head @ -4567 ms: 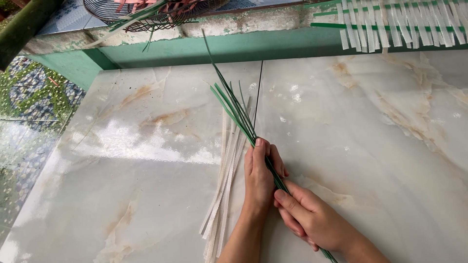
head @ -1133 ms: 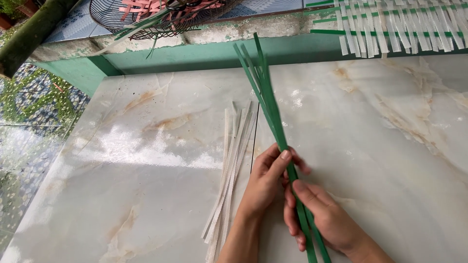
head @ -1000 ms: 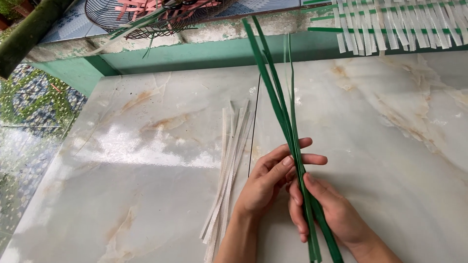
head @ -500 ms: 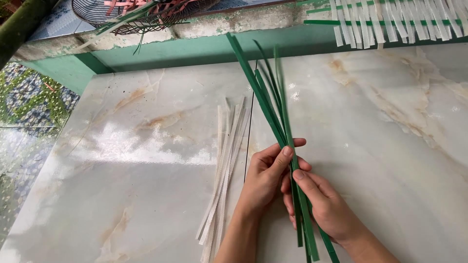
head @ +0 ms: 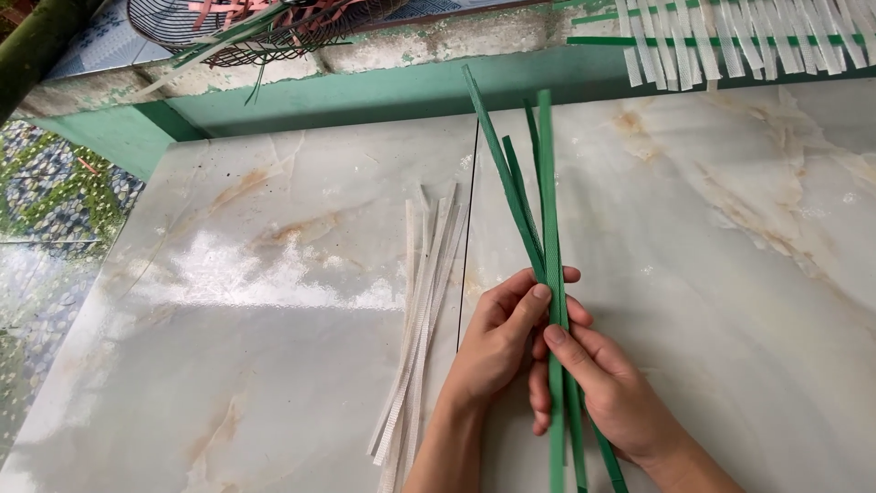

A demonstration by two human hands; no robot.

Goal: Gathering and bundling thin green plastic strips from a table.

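Green plastic strips (head: 545, 228), a bundle of several: held over the marble tabletop (head: 730, 274) between the left hand (head: 497, 342) and right hand (head: 598, 388), both closed around the bundle with thumbs pressed on its upper face; the strips fan out beyond the fingers toward the green ledge (head: 365, 96), and their near ends run down past the right wrist. White strips (head: 422, 310), a loose sheaf: flat on the tabletop just left of the left hand. Woven white-and-green mat (head: 730, 36) and wire basket (head: 255, 27): on the ledge, well apart from both hands.
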